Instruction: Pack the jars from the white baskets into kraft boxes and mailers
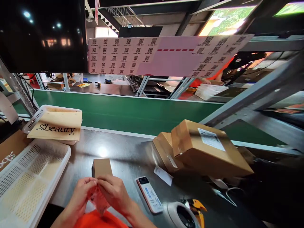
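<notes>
My left hand (82, 191) and my right hand (116, 191) meet at the front of the table, thumbs and fingers pinched close together. Between them hangs a thin, reddish, crumpled pouch (99, 200), gripped at its upper edge; what is inside it cannot be made out. Just beyond my fingertips a small brown cardboard box (102, 167) lies on the metal table (121, 152), its near end covered by my hands. To the right of my right hand lies a phone (149, 194) with a label on its back.
White plastic baskets (55, 171) stand at left, one bearing a "Sbeauty" card (57, 126). At right are cardboard boxes (209, 148), a white slip (163, 175), a tape roll (180, 215) and a yellow-black tool (198, 207). A QR-code board (173, 60) and monitor (42, 34) hang above.
</notes>
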